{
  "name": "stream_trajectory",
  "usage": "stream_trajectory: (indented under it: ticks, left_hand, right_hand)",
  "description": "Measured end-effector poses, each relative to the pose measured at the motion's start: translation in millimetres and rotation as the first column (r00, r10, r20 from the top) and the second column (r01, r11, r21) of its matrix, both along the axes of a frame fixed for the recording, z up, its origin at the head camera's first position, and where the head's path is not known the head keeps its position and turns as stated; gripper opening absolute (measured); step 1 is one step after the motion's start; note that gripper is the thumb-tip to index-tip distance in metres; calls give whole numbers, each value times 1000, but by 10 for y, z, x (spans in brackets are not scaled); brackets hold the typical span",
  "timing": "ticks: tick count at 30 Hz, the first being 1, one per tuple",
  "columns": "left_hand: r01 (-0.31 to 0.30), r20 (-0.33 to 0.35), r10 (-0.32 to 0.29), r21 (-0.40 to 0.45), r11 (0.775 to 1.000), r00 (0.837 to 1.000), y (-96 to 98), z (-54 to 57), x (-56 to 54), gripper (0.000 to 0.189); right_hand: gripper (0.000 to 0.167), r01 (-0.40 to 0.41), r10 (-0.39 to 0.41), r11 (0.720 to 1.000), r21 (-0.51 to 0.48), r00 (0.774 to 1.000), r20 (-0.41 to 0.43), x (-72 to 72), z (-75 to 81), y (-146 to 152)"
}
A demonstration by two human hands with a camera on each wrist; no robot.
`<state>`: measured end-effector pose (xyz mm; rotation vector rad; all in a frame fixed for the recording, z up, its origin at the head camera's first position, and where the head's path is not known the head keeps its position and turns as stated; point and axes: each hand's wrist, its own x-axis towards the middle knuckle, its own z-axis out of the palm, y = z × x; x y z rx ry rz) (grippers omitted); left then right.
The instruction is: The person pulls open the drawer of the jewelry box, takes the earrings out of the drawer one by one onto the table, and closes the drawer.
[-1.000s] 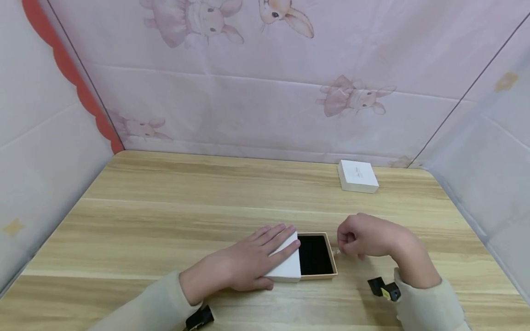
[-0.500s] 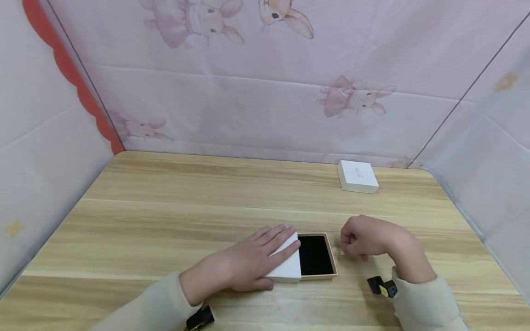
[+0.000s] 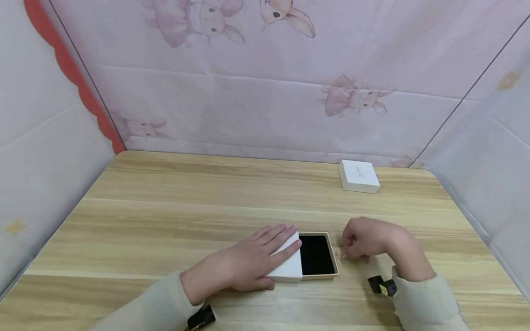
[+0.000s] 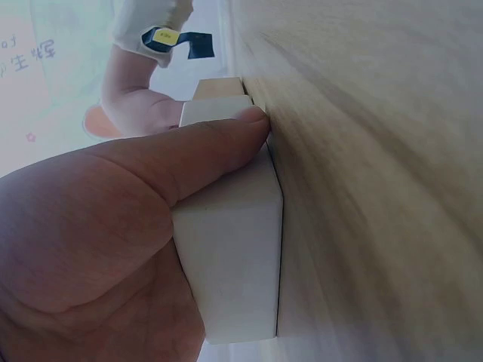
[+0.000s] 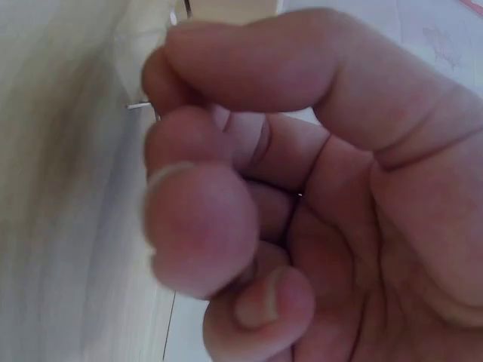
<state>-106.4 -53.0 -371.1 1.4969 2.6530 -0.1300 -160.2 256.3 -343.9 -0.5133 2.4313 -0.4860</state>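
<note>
My left hand [image 3: 252,264] lies over the white sleeve of a slide-out box [image 3: 291,271], fingers straight across its top. In the left wrist view the thumb [image 4: 219,147] rests along the sleeve's side. The box's tan-edged tray [image 3: 319,277], with a black lining, sticks out to the right. A small translucent tab [image 3: 336,252] shows at its right end. Just right of it, my right hand [image 3: 364,236] is curled just above the table, pinching a small shiny piece. In the right wrist view a thin metal pin [image 5: 137,105] pokes out beside the fingertips; its rest is hidden.
A second white box [image 3: 359,176], flat with small print on top, sits at the back right of the wooden table [image 3: 186,197]. Pale fabric walls with rabbit prints [image 3: 265,92] enclose the table's back and sides.
The right hand has drawn slightly right, away from the tray, with the small shiny piece at its fingers. The left hand and the box stay where they were.
</note>
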Motion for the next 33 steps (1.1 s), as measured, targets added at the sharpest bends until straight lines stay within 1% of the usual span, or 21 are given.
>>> stream_trajectory:
  ticks: [5, 10, 15, 19, 33]
  left_hand:
    - [-3, 1, 3, -2, 1000, 1000, 8, -1, -9, 92]
    - [-4, 11, 4, -2, 1000, 1000, 10, 5, -17, 92]
    - [4, -3, -4, -4, 1000, 1000, 9, -4, -9, 92]
    - [0, 3, 0, -6, 1000, 1000, 7, -3, -5, 91]
    - [-10, 23, 10, -1, 1000, 1000, 12, 13, 1, 92]
  right_hand:
    - [21, 6, -6, 1000, 5, 1000, 25, -12, -19, 0]
    - [22, 2, -3, 1000, 18, 1000, 18, -19, -26, 4]
    - [22, 2, -3, 1000, 18, 1000, 22, -18, -41, 10]
    - [23, 3, -3, 1000, 20, 1000, 26, -20, -48, 10]
    - [21, -13, 13, 1000, 23, 1000, 19, -19, -20, 24]
